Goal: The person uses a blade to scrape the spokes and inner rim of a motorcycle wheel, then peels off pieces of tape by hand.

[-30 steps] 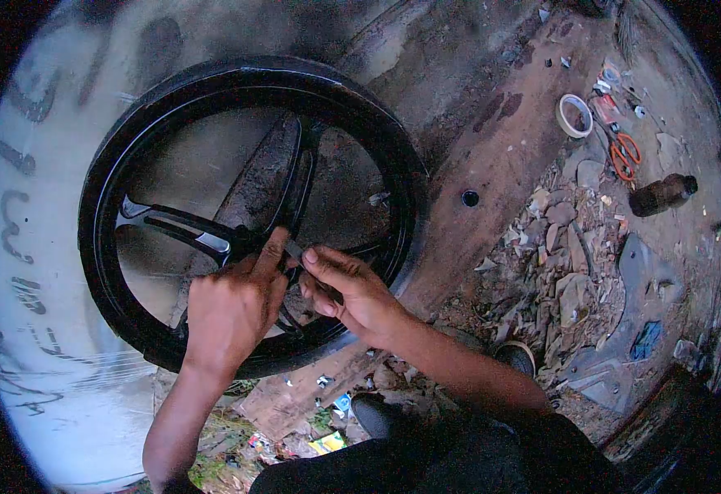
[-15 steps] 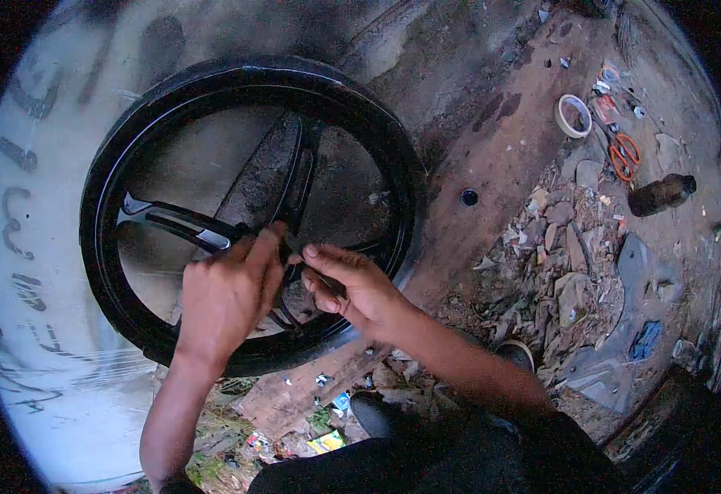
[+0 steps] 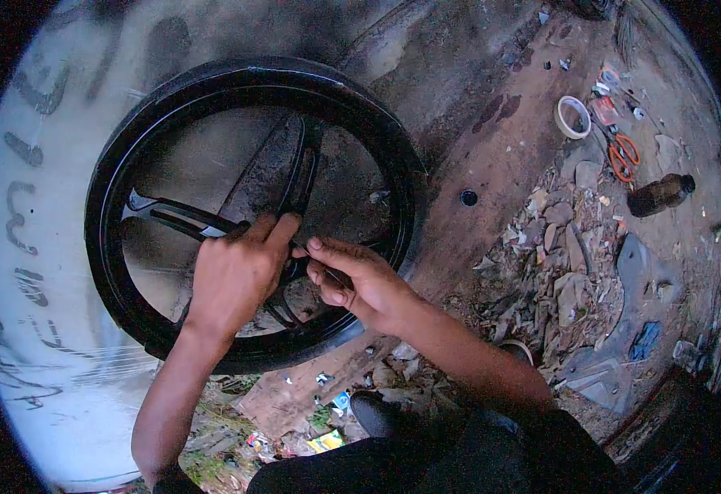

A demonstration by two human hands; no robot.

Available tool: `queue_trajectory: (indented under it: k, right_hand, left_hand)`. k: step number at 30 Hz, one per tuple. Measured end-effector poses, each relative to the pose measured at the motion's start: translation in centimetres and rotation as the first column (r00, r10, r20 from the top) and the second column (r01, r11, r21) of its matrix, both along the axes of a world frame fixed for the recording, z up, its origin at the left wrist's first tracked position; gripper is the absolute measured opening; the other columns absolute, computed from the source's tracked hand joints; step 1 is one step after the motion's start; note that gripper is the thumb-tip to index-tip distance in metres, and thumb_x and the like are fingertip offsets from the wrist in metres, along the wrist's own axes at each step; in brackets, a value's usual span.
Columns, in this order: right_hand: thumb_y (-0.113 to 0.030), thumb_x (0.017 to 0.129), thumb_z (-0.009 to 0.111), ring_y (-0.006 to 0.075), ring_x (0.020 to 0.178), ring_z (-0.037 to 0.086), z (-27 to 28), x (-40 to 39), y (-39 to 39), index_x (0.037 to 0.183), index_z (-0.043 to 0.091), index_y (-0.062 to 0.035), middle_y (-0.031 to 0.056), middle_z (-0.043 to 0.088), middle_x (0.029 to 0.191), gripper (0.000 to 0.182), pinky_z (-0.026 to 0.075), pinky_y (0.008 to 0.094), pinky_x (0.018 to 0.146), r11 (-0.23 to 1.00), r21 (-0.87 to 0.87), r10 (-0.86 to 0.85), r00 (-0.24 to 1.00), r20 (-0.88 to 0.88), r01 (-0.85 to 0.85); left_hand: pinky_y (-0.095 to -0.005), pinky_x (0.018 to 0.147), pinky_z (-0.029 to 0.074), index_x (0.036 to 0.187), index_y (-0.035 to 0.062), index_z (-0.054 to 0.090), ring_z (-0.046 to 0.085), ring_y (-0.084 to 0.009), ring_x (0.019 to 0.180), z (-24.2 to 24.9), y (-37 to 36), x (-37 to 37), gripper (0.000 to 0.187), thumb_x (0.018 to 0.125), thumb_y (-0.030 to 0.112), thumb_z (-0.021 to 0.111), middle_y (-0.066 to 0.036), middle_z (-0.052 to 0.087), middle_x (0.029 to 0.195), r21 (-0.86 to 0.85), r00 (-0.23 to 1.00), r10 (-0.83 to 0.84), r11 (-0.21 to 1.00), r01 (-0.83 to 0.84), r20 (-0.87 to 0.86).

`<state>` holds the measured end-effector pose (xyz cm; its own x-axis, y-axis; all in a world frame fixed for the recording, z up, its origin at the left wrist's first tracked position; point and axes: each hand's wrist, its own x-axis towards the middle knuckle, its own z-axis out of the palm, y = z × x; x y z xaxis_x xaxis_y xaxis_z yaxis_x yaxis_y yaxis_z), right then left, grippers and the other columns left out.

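A black spoked wheel (image 3: pixel 105 198) lies in front of me, with several dark spokes running from its hub to the rim. Over the hub, my left hand (image 3: pixel 239 276) has its fingers curled down, covering the centre; what they grip is hidden beneath them. Just to its right is my right hand (image 3: pixel 360 281), its thumb and forefinger pinched together close to the left fingertips. Something small and thin seems to be in that pinch, too small to name. One spoke (image 3: pixel 188 216) with a pale, shiny patch passes left of my left hand.
Right of the wheel, a roll of tape (image 3: pixel 573 117), orange-handled scissors (image 3: pixel 624 156) and a dark bottle (image 3: pixel 661 196) lie on the ground. Near them are a small black round cap (image 3: pixel 469 198), rubble and a grey plastic panel (image 3: pixel 624 288). A pale surface with handwriting (image 3: pixel 27 214) is at left.
Both hands stay close together at the hub, shifting slightly; the left fingers are now bent more over the centre. The wheel appears slightly shifted to the right at its left edge.
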<state>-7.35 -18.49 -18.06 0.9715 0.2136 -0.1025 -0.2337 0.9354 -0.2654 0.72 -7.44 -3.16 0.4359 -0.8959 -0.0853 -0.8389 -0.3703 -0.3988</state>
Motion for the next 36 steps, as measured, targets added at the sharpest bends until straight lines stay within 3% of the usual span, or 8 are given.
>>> queue_trajectory:
  k: [11, 14, 19, 23, 32, 36]
  right_hand:
    - [-0.033, 0.102, 0.062, 0.009, 0.053, 0.042, -1.8, -2.1, -1.0, 0.12, 0.061, 0.0024, 0.0006, 0.055, 0.076, 0.039, 0.036, 0.0229, 0.052, 0.998, -0.002, 0.065, 0.998, -0.013, -0.065]
    - [-0.032, 0.102, 0.062, 0.008, 0.056, 0.043, -3.9, -5.0, -1.3, 0.12, 0.061, -0.0013, -0.0004, 0.054, 0.077, 0.036, 0.037, 0.0237, 0.053, 0.993, 0.027, 0.118, 0.992, -0.044, -0.117]
    - [-0.028, 0.102, 0.063, 0.0069, 0.069, 0.049, -12.5, -13.3, -0.8, 0.121, 0.062, -0.0077, -0.0017, 0.053, 0.081, 0.028, 0.041, 0.0257, 0.06, 0.972, -0.19, 0.081, 0.958, -0.275, -0.137]
    - [-0.027, 0.102, 0.062, 0.0095, 0.071, 0.051, -11.1, -17.8, -4.4, 0.116, 0.061, -0.0096, -0.0021, 0.054, 0.083, 0.022, 0.044, 0.0264, 0.065, 0.962, -0.092, 0.158, 0.799, -0.58, -0.257]
    - [-0.029, 0.106, 0.056, 0.0087, 0.062, 0.046, -19.0, -29.2, -6.2, 0.115, 0.06, -0.0085, -0.0038, 0.052, 0.076, 0.023, 0.04, 0.0275, 0.057, 0.979, 0.026, 0.191, 0.854, -0.484, -0.204]
    - [-0.027, 0.104, 0.059, 0.0104, 0.066, 0.049, -25.8, -33.9, -5.1, 0.113, 0.06, -0.0089, -0.0011, 0.055, 0.083, 0.02, 0.04, 0.0272, 0.057, 0.94, -0.133, 0.202, 0.825, -0.528, -0.315]
  left_hand:
    - [-0.0414, 0.057, 0.056, 0.112, 0.0127, 0.06, 0.072, -0.0295, 0.072, -0.3, -0.4, 0.7, 0.026, 0.086, 0.009, 0.063, -0.01, 0.068, 0.09, -0.019, 1.0, -0.022, 1.0, 0.022, 0.022]
    - [-0.0415, 0.058, 0.057, 0.11, 0.0127, 0.062, 0.072, -0.0294, 0.072, -0.1, -0.6, 0.8, 0.022, 0.089, 0.009, 0.062, -0.009, 0.068, 0.091, -0.039, 0.999, -0.034, 0.999, 0.034, 0.018]
    - [-0.0426, 0.062, 0.056, 0.107, 0.013, 0.064, 0.071, -0.0293, 0.074, 0.0, -0.8, 0.7, 0.018, 0.089, 0.01, 0.063, -0.009, 0.069, 0.091, -0.081, 0.999, -0.034, 0.996, 0.035, 0.013]
    - [-0.0431, 0.063, 0.056, 0.106, 0.0135, 0.065, 0.071, -0.0301, 0.076, 0.3, -1.2, 0.5, 0.018, 0.089, 0.01, 0.064, -0.01, 0.07, 0.091, -0.071, 1.0, -0.006, 0.997, 0.005, -0.009]
    - [-0.0432, 0.067, 0.056, 0.104, 0.0106, 0.069, 0.07, -0.0323, 0.079, 0.5, -2.1, 0.9, 0.014, 0.091, 0.014, 0.066, -0.012, 0.072, 0.094, -0.135, 0.999, -0.03, 0.991, 0.026, -0.025]
    - [-0.0435, 0.068, 0.056, 0.103, 0.0099, 0.07, 0.07, -0.0333, 0.079, 0.5, -2.3, 0.9, 0.012, 0.093, 0.014, 0.065, -0.012, 0.072, 0.093, -0.157, 0.998, 0.025, 0.987, -0.033, -0.052]
